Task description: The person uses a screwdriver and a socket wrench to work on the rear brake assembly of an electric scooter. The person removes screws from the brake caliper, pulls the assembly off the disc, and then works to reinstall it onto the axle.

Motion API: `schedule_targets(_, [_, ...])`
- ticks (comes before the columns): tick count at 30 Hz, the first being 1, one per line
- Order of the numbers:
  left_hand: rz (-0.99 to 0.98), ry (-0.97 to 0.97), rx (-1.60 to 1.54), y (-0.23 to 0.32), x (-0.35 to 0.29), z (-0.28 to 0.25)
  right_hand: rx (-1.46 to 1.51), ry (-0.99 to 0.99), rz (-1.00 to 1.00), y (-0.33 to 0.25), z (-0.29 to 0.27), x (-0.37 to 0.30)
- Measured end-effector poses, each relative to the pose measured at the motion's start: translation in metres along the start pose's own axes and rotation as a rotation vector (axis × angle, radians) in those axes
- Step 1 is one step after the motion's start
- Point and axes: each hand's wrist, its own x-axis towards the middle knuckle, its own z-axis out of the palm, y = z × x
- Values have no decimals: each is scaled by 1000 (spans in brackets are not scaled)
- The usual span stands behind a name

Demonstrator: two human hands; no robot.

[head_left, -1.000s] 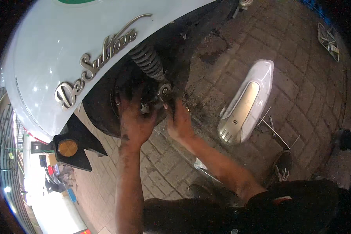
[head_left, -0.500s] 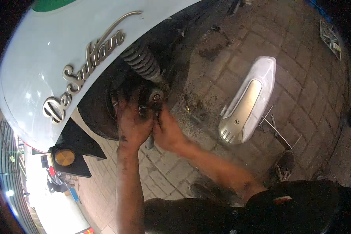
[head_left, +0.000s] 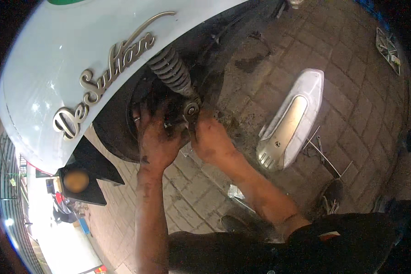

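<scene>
A pale blue scooter body (head_left: 77, 55) with a raised metal script emblem fills the upper left. Under it I see the rear tyre (head_left: 112, 132) and a coiled shock absorber (head_left: 171, 71) running down to its lower mount (head_left: 192, 108). My left hand (head_left: 156, 137), greasy and with a ring on one finger, is pressed against the wheel hub just left of the mount. My right hand (head_left: 210, 141) is closed around something at the mount's lower end; what it grips is hidden by the fingers.
A detached silver side panel (head_left: 290, 123) lies on the brick paving (head_left: 351, 77) to the right, with thin metal rods (head_left: 324, 153) beside it. An orange turn signal on a black bracket (head_left: 77, 180) hangs at lower left. My shoe (head_left: 331, 201) is at lower right.
The view has shifted so the scooter sits slightly lower and to the right. Both hands stay at the shock's lower mount, drawn closer together than a second ago.
</scene>
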Motion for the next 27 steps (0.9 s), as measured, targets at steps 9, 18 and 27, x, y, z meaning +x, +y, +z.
schedule_targets(9, [197, -38, 140, -5, 1, -14, 204, -44, 120, -20, 7, -4])
schedule_targets(18, [-5, -104, 27, -6, 6, -5, 801, -161, 187, -26, 8, 3])
schedule_targets(27, [-86, -165, -108, 28, 17, -28, 230, 125, 109, -28, 22, -10])
